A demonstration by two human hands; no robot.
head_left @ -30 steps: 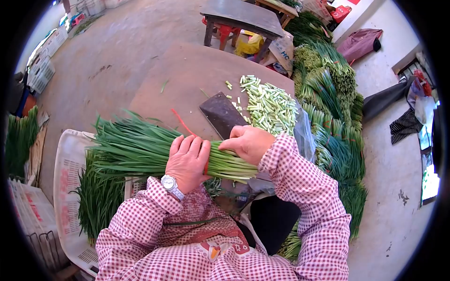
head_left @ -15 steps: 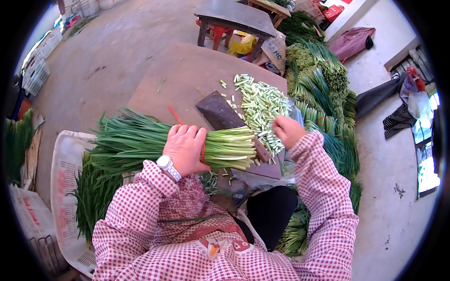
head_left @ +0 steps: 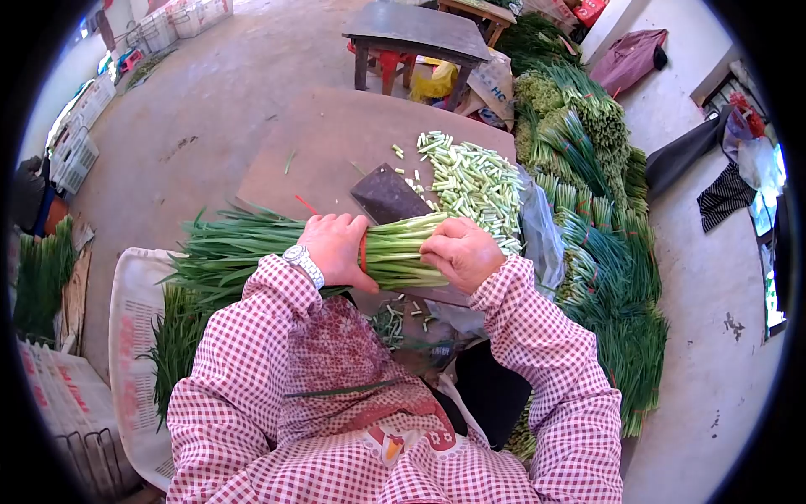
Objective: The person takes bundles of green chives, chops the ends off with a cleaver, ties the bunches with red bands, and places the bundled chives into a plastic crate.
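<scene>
A thick bundle of garlic chives, tied with a red band, lies sideways in front of me, green leaves to the left and pale stalks to the right. My left hand, wearing a white watch, is wrapped over the bundle beside the band. At the stalk ends, my right hand is closed, thumb and fingers pinching at the pale stalks; its fingertips are partly hidden. Just behind the bundle rests a dark flat slab, its near part covered. Short cut stalk pieces are heaped beyond my right hand.
The brown board carries the cut pieces. A white crate with more chives stands at my left. Banded bundles are piled along the right side. A dark table is at the back, and clear plastic hangs by the board.
My right hand has come left from beside the cut pieces onto the stalk ends. My left hand keeps its hold on the bundle. The view has shifted slightly.
</scene>
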